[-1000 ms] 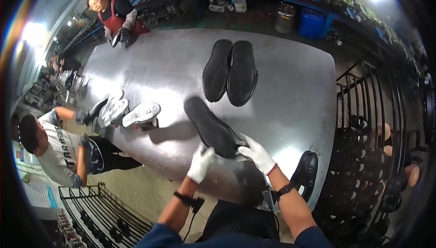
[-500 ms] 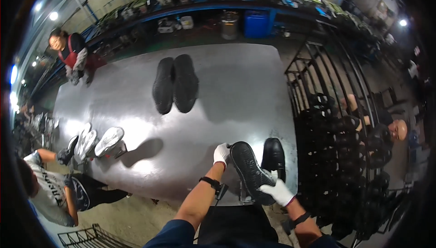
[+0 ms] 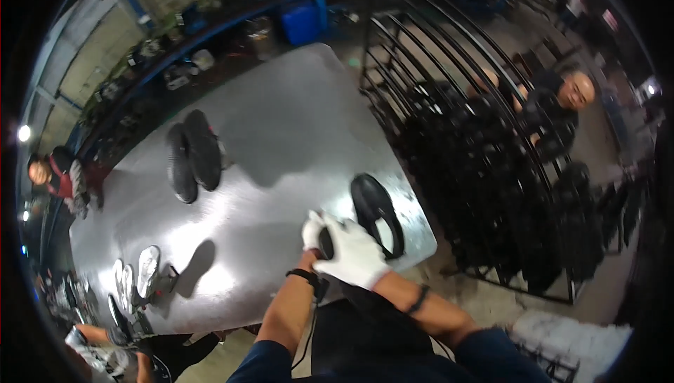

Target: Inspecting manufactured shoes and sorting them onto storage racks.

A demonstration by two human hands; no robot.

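Both of my hands wear white gloves and sit close together at the table's near edge. Between them is a black shoe [image 3: 326, 244], mostly covered by the gloves. My left hand [image 3: 311, 231] grips its left side. Over its right side lies my right hand [image 3: 353, 253], fingers bent around it. Just right of my hands another black shoe [image 3: 372, 200] rests upright on the metal table [image 3: 281, 172], its light insole showing. Farther off to the left, a pair of black soles [image 3: 202, 150] faces up.
Silver shoe-shaped forms [image 3: 147, 271] stand at the table's left, beside a co-worker's arm [image 3: 95, 332]. Another person [image 3: 60, 179] is at the far left. A dark rack [image 3: 477, 165] packed with black shoes borders the right side, with a person [image 3: 562, 102] behind it. A blue bin [image 3: 300, 21] stands beyond the table.
My view has swung to the right. The shoe, held lengthwise with its sole showing before, is now turned and mostly hidden; my right hand has moved up beside my left.
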